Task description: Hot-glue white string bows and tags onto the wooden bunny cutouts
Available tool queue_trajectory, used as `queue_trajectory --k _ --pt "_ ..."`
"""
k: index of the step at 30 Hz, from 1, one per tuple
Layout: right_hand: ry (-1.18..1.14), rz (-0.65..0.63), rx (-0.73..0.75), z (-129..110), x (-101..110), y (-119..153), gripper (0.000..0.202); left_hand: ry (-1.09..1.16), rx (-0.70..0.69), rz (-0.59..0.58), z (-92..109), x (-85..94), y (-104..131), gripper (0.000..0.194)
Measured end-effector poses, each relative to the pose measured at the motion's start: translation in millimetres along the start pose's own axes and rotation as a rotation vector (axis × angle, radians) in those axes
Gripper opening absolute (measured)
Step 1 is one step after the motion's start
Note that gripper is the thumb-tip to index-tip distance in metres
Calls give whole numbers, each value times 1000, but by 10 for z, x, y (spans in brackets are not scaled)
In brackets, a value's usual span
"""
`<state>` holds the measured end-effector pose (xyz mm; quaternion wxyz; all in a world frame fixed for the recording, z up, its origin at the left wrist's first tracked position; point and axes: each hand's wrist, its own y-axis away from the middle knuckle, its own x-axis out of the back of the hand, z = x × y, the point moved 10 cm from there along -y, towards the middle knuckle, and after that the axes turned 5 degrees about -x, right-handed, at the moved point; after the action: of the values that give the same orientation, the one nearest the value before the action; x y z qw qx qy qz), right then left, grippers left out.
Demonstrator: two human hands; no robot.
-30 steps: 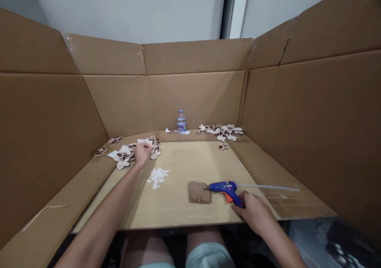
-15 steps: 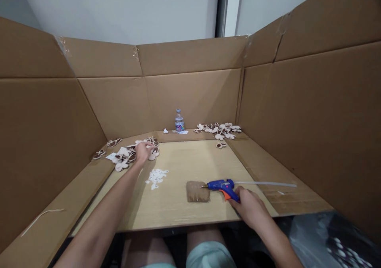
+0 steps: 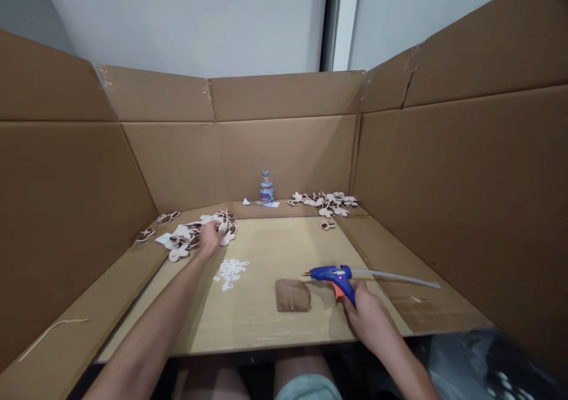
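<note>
Head view: right hand [image 3: 370,312] grips glue gun [image 3: 331,274] by handle [image 3: 349,294]; likely light, hard; hold there. Left hand [image 3: 210,237] touches soft-looking pieces [image 3: 181,232]; can't tell grip.

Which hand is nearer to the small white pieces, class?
Left: the left hand is just beyond the white pieces; the right hand, gripping the glue gun, is farther off to their right.
</note>
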<state>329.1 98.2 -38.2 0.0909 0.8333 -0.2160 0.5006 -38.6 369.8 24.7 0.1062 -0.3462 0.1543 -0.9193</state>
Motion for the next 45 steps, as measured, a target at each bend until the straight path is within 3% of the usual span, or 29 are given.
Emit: queue_trajectory --k 5,10,16,21,27,35,45 --pt "-20 133 83 -92 170 17 32 259 57 44 81 71 286 26" --pt "-108 228 165 -173 267 96 44 619 83 -2 254 -14 867 23" --pt "-245 150 250 -408 262 321 56 878 167 -129 373 -14 1694 31" --pt "-334 160 320 -670 337 587 51 856 144 -195 525 115 2154 29" --pt "-342 146 374 -811 273 777 48 779 119 -245 660 204 2370 21" --pt "-324 182 460 -907 251 816 44 820 88 -357 777 213 2471 19" --pt "-296 228 467 -892 257 843 44 932 133 -376 722 181 2516 20"
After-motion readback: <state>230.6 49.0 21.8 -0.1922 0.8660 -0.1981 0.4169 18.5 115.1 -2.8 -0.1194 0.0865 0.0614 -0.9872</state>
